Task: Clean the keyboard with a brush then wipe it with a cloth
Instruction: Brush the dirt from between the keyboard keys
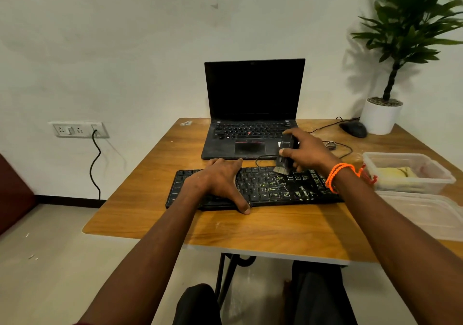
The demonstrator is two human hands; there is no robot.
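Brushing was only partly done: keyboard was pinned flat by the left hand, brush gripped in the right hand, grime remained, cloth untouched.

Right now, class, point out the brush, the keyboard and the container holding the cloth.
brush (283, 158), head view, on its dark handle above the bristles.
keyboard (275, 188), head view, on the dusty keys right of centre.
container (441, 172), head view, on its clear right wall.
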